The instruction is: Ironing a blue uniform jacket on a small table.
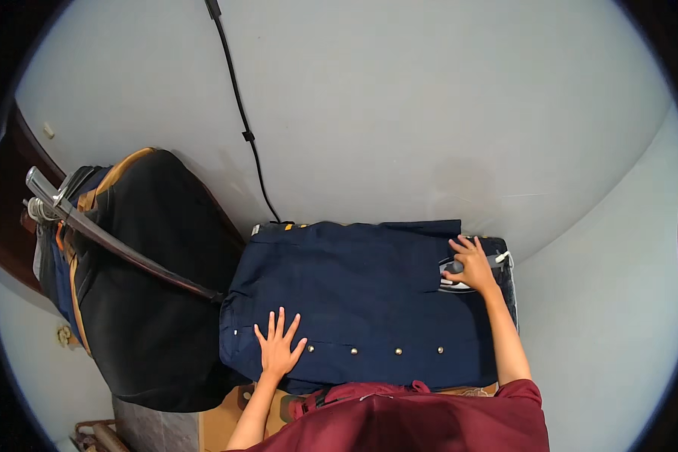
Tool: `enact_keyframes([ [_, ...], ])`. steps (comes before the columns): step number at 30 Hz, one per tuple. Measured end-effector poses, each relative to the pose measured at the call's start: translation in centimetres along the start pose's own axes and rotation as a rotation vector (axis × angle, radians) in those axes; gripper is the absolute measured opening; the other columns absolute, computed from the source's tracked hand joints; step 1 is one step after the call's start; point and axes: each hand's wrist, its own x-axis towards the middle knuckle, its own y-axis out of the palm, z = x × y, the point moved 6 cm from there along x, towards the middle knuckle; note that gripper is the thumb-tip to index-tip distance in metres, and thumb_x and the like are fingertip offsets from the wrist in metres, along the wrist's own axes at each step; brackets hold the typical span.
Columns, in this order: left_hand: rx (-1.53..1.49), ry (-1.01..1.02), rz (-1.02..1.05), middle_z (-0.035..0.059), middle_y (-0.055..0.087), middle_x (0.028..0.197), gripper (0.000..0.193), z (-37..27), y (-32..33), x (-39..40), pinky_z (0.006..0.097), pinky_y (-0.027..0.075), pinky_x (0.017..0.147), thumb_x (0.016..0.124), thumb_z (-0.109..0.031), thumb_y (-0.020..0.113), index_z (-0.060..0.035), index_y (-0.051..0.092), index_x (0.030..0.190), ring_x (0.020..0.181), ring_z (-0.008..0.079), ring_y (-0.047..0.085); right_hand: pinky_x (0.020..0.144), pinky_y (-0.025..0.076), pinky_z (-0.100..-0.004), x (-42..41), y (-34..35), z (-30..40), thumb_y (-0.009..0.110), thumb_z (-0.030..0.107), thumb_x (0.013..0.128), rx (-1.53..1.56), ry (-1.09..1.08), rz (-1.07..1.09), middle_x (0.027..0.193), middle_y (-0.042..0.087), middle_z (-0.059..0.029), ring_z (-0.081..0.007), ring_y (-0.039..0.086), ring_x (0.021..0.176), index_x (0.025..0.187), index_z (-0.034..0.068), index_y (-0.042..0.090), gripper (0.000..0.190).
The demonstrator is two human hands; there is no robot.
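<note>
A navy blue garment (350, 282) with several metal buttons in a row lies spread over a padded surface in front of me. My left hand (278, 347) rests palm down on its lower left part, fingers spread, beside the leftmost button. At the right, my right hand (471, 266) is on the dark handle of a clothes iron (457, 287), whose light rim shows under the fingers. The iron sits at the garment's right edge, partly covered by my hand; whether its soleplate touches the cloth is hidden.
Left of the surface, a black garment (164, 339) and other clothes hang from a metal rail (118, 243). A black cable (237, 96) runs down the grey wall (407, 113) behind. A white cord end (503, 257) lies at the right corner.
</note>
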Motion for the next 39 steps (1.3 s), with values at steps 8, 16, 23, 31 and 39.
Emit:
enact_keyframes([
  [8, 0.016, 0.010, -0.010, 0.0128, 0.019, 0.160, 0.062, 0.2, 0.3, -0.1, 0.0692, 0.007, 0.109, 0.093, -0.048, 0.050, -0.0284, 0.035, 0.150, 0.146, 0.0369, 0.017, 0.114, 0.028, -0.0507, -3.5, -1.0, -2.5, 0.079, 0.040, 0.065, 0.012, 0.119, -0.014, 0.121, 0.067, -0.0081, -0.0280, 0.051, 0.123, 0.092, 0.000, 0.073, 0.049],
  [16, 0.028, 0.027, -0.038, 0.0128, 0.020, 0.160, 0.063, 0.1, 0.3, 0.0, 0.0690, 0.008, 0.109, 0.093, -0.050, 0.050, -0.0291, 0.035, 0.150, 0.147, 0.0355, 0.017, 0.108, 0.035, -0.0494, -4.8, -0.8, -2.1, 0.081, 0.037, 0.062, 0.029, 0.095, -0.045, 0.104, 0.071, -0.0082, -0.0274, 0.059, 0.109, 0.098, 0.001, 0.073, 0.051],
  [23, 0.059, 0.035, -0.050, 0.0126, 0.020, 0.159, 0.063, 0.4, 0.5, -0.3, 0.0697, 0.012, 0.108, 0.093, -0.052, 0.048, -0.0303, 0.033, 0.150, 0.146, 0.0348, 0.020, 0.108, 0.034, -0.0481, -5.1, 0.0, 3.3, 0.079, 0.038, 0.065, -0.038, 0.081, 0.063, 0.114, 0.069, -0.0073, -0.0291, 0.055, 0.115, 0.095, 0.000, 0.073, 0.049],
  [31, 0.044, 0.027, -0.056, 0.0126, 0.021, 0.159, 0.062, 0.4, 0.5, -0.1, 0.0700, 0.011, 0.108, 0.093, -0.051, 0.049, -0.0302, 0.034, 0.150, 0.146, 0.0348, 0.019, 0.100, 0.040, -0.0411, -8.6, -1.5, 1.3, 0.081, 0.036, 0.061, 0.015, 0.119, -0.001, 0.110, 0.071, -0.0060, -0.0283, 0.058, 0.106, 0.086, 0.000, 0.074, 0.044],
  [39, 0.049, 0.032, -0.054, 0.0122, 0.021, 0.159, 0.063, 0.5, 0.6, -0.4, 0.0697, 0.011, 0.109, 0.093, -0.051, 0.050, -0.0311, 0.033, 0.150, 0.146, 0.0346, 0.019, 0.101, 0.039, -0.0433, -6.2, -0.3, 7.9, 0.079, 0.033, 0.061, 0.040, 0.050, -0.111, 0.107, 0.068, -0.0063, -0.0272, 0.057, 0.107, 0.074, 0.000, 0.072, 0.037],
])
